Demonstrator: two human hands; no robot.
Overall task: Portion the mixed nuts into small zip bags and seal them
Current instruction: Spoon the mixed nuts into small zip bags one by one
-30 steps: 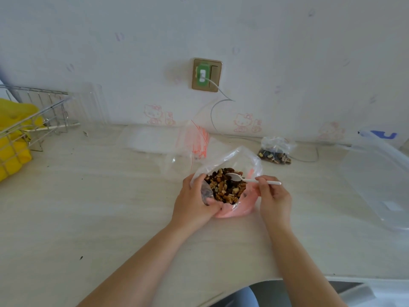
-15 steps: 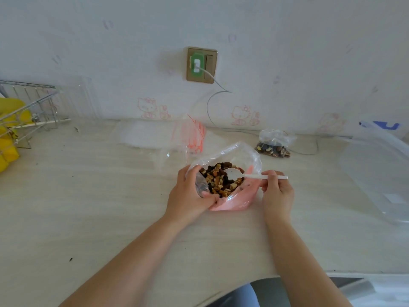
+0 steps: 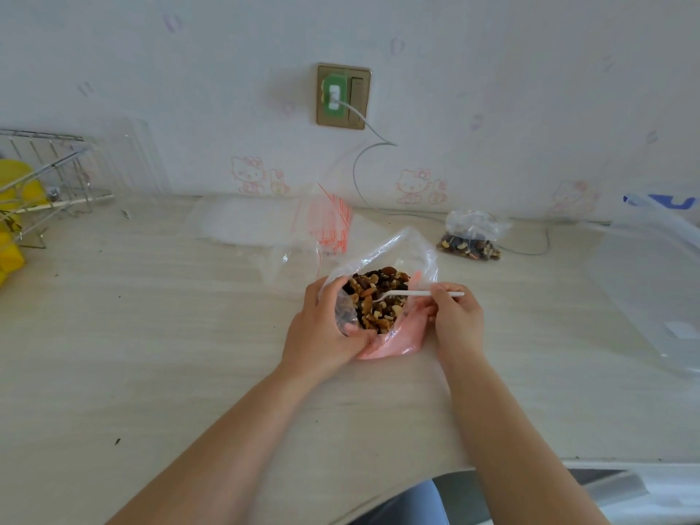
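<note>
A big clear bag with a pink lower part (image 3: 397, 337) sits on the beige counter (image 3: 151, 335), open and full of mixed nuts (image 3: 375, 297). My left hand (image 3: 322, 327) grips the bag's left rim and holds the mouth open. My right hand (image 3: 454, 316) pinches a white plastic spoon (image 3: 413, 294) whose bowl lies in the nuts. Behind the bag lies a stack of small empty zip bags with red strips (image 3: 327, 225). A small bag holding nuts (image 3: 469, 236) rests at the back right.
A wire rack with yellow items (image 3: 22, 198) stands at the far left. A large clear plastic container with a blue mark (image 3: 659, 267) fills the right side. A white cable (image 3: 363, 172) runs from the wall socket (image 3: 342, 96) down to the counter. The counter's front edge curves below my arms.
The spoon's bowl has dipped deeper into the nuts, and my right hand has shifted slightly along the handle. My left hand stays on the bag's rim.
</note>
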